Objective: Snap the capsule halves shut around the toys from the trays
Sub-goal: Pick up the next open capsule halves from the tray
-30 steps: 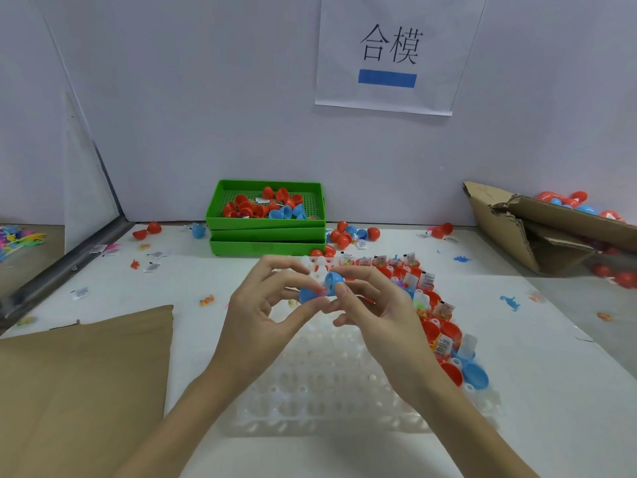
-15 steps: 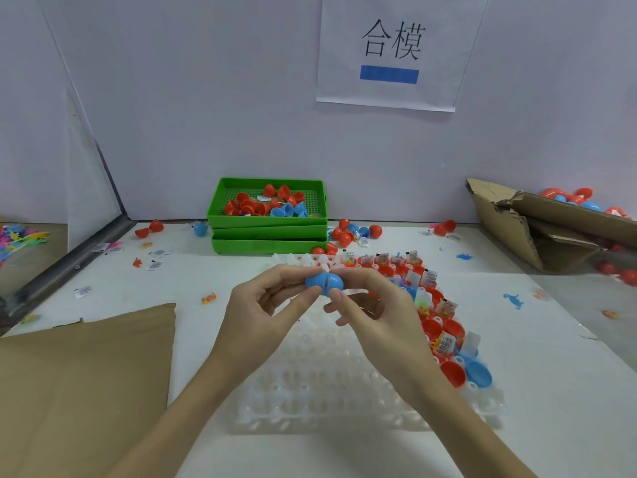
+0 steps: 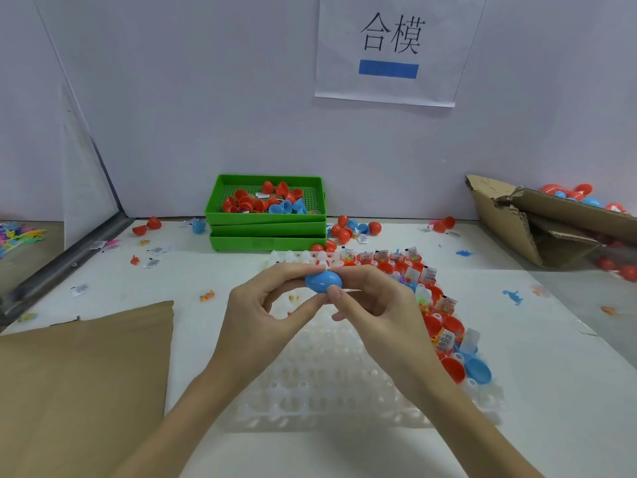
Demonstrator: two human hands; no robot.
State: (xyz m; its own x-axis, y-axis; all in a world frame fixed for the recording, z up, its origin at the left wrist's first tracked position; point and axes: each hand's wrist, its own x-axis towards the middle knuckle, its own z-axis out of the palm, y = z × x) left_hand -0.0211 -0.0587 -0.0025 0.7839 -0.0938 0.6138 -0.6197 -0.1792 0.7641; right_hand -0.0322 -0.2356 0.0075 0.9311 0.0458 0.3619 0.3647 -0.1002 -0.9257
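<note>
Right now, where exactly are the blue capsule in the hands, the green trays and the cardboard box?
blue capsule (image 3: 323,280): head view, middle of its shell.
green trays (image 3: 265,241): head view, front wall of the bottom tray.
cardboard box (image 3: 506,222): head view, its torn left side panel.

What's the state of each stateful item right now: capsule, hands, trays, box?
Blue plastic egg capsule: halves together, pinched by both hands.
Left hand: pinching capsule.
Right hand: pinching capsule.
Clear plastic cell tray: near cells empty.
Green plastic tray stack: top holds loose halves.
Torn cardboard box: open.
</note>
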